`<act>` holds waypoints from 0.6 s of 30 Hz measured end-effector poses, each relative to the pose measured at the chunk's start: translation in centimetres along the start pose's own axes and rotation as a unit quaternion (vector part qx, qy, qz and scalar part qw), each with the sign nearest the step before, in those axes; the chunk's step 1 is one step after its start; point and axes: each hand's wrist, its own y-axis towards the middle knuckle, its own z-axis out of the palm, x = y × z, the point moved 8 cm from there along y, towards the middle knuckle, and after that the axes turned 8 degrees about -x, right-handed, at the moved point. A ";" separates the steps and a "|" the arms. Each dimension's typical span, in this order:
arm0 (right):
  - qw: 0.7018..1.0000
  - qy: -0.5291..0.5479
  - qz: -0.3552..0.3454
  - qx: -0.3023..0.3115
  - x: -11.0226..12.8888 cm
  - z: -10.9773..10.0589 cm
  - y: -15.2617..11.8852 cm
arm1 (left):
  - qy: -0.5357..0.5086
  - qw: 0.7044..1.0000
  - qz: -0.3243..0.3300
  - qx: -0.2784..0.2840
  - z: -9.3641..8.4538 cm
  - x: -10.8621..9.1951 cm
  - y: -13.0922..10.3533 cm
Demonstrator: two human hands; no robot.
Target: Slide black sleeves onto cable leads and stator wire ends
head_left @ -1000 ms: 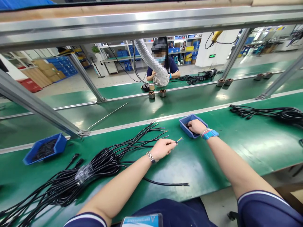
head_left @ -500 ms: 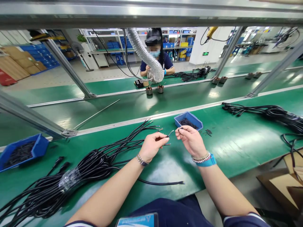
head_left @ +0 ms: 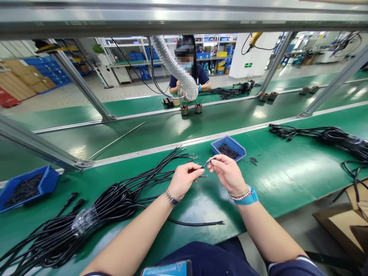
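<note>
Glossy green bench [head_left: 284, 168]. Black cable [head_left: 202, 167] slim, thin wires [head_left: 206, 163] bared at tip. Left hand [head_left: 184, 180] pinches cable; right hand [head_left: 228, 174] pinches small dark piece [head_left: 213, 159], 2 hands nearly meeting.

The right fingers [head_left: 220, 165] partly hide a small dark piece [head_left: 213, 159].

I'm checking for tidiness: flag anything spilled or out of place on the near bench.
Some small black pieces lie loose on the green bench, just right of the blue bin near the right hand. Similar pieces sit in that bin, so these may have spilled.
</note>
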 end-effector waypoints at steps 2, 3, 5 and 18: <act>1.000 0.003 0.000 -0.003 0.0 0.0 0.0 | 0.002 1.000 0.005 -0.010 -0.1 0.0 0.0; 1.000 0.007 0.002 -0.002 0.0 0.0 0.0 | 0.005 1.000 0.008 -0.012 -0.1 0.0 0.0; 1.000 0.014 0.008 -0.001 0.0 0.0 0.0 | 0.011 1.000 0.014 -0.012 0.0 -0.1 0.0; 0.991 -0.123 -0.050 0.004 -0.8 0.6 -1.0 | 0.020 0.999 0.035 -0.013 0.0 0.0 -0.3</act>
